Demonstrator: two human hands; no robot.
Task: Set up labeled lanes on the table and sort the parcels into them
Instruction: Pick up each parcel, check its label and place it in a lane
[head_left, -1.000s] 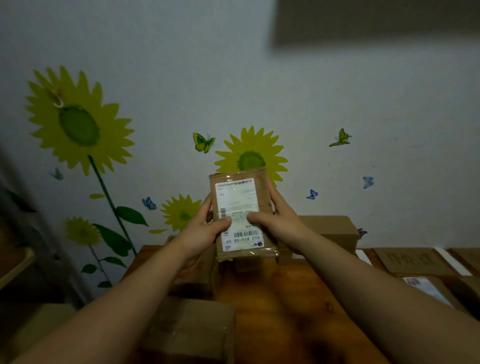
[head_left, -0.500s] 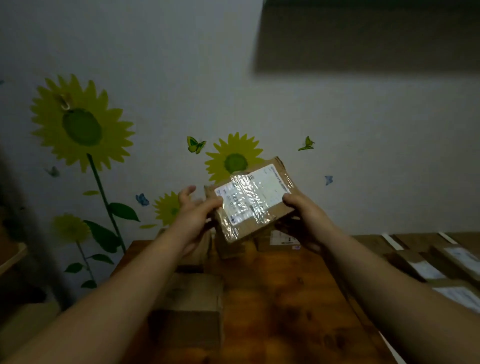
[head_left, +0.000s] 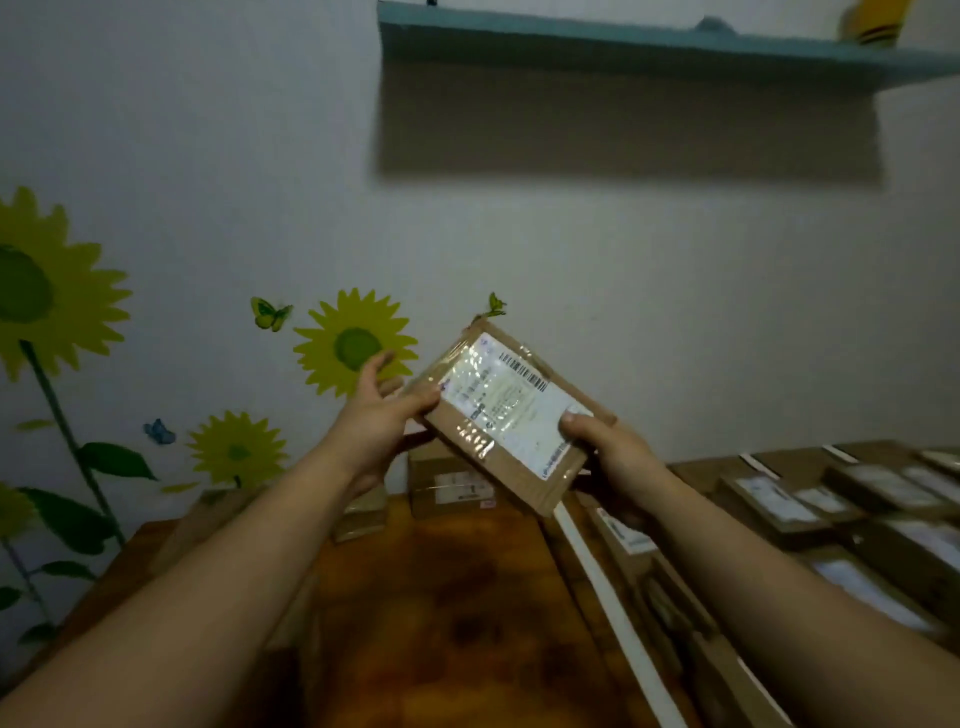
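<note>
A flat brown cardboard parcel (head_left: 506, 415) with a white shipping label under shiny tape is held up in the air above the wooden table (head_left: 441, 597), tilted down to the right. My left hand (head_left: 376, 410) pinches its left edge, thumb on the front face. My right hand (head_left: 605, 447) grips its lower right corner, thumb pressed on the label. A white tape strip (head_left: 608, 597) runs along the table as a lane line, right of the bare wood.
Several labelled parcels (head_left: 779, 504) lie in rows on the right of the table. More brown boxes (head_left: 452, 483) stand at the table's far edge against the wall. A teal shelf (head_left: 649, 41) hangs high on the wall. Sunflower stickers cover the wall at left.
The parcel has turned from upright to tilted and swung to the right. The view has shifted right and up, bringing the shelf and the right-hand parcels into sight.
</note>
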